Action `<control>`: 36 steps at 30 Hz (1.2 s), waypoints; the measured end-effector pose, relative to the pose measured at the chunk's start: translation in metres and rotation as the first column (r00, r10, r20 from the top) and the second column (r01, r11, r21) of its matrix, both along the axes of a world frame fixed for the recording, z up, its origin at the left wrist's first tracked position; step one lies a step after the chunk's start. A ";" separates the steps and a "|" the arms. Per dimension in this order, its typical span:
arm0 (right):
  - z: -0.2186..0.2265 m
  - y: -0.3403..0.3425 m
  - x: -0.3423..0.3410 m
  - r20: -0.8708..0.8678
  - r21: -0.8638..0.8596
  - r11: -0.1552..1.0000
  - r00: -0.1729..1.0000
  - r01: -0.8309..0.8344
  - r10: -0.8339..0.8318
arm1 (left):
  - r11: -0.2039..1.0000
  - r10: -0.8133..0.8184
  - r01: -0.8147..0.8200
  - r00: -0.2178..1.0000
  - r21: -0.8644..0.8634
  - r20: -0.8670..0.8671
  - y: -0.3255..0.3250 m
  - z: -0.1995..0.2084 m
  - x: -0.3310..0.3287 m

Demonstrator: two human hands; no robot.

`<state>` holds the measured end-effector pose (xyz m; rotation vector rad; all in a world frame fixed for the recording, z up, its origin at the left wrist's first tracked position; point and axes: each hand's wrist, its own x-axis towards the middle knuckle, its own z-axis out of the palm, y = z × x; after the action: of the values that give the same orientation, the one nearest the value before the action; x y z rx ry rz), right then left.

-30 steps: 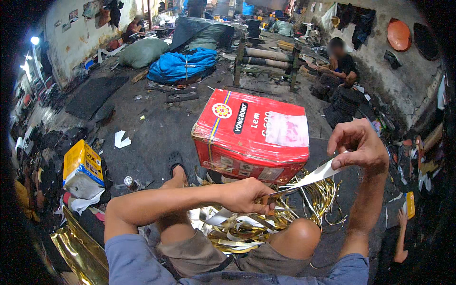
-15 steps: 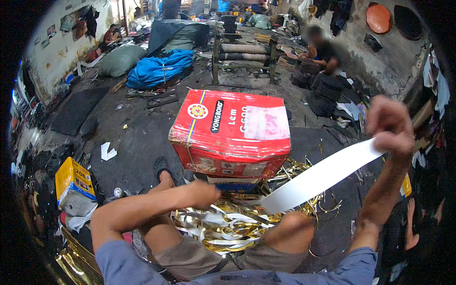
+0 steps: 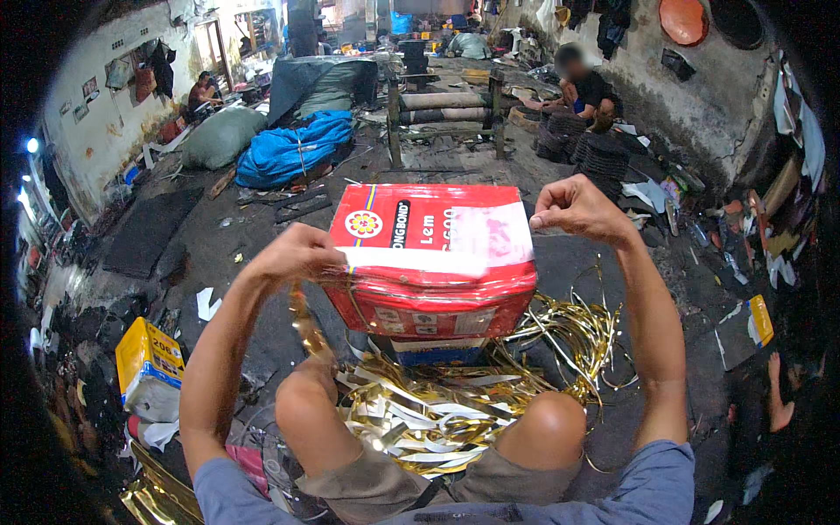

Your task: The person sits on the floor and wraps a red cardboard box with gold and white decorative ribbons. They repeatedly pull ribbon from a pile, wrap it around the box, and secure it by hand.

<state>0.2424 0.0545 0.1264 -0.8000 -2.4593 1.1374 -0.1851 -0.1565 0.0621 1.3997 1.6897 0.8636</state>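
Observation:
My left hand (image 3: 306, 252) is closed at the left end of the red carton's top, pinching a white strip (image 3: 411, 262) that lies along the carton's near upper edge. A gold length of strip (image 3: 305, 322) hangs below that hand toward my shin. My right hand (image 3: 582, 210) is at the carton's far right corner, thumb and fingers pinched beside a whitish patch; what they hold, if anything, I cannot make out. The red carton (image 3: 420, 302) rests on a blue and white box (image 3: 437, 353). A tangle of gold and white strips (image 3: 437, 407) lies between my knees.
More gold strips (image 3: 569, 337) spill right of the carton. A yellow and blue box (image 3: 150, 367) stands at the left, near a gold sheet (image 3: 162, 490). Farther off are a blue tarpaulin bundle (image 3: 293, 150), a roller frame (image 3: 446, 114) and a seated person (image 3: 584, 87) beside dark stacks (image 3: 599, 156).
My left hand has risen from above my lap to the carton's left edge. The right hand has moved left and inward to its right corner. The white strip now lies across the carton.

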 end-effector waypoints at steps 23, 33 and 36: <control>-0.071 0.012 -0.039 0.135 0.116 0.993 0.991 -0.029 0.013 | 0.996 0.068 0.007 0.563 0.087 -0.824 0.061 0.018 -0.005; -0.073 -0.027 -0.057 0.030 0.526 0.767 0.893 0.368 -0.449 | 0.857 -0.207 0.163 0.978 0.488 0.038 0.155 -0.072 0.187; -0.075 -0.016 -0.024 -0.052 0.451 0.838 0.946 0.308 -0.320 | 0.849 -0.169 0.138 0.985 0.509 0.015 0.145 -0.059 0.202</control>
<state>0.2187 0.0383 0.0512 -1.0158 -2.3516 0.4082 0.0165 -0.0118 0.0032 1.8067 1.3272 1.3071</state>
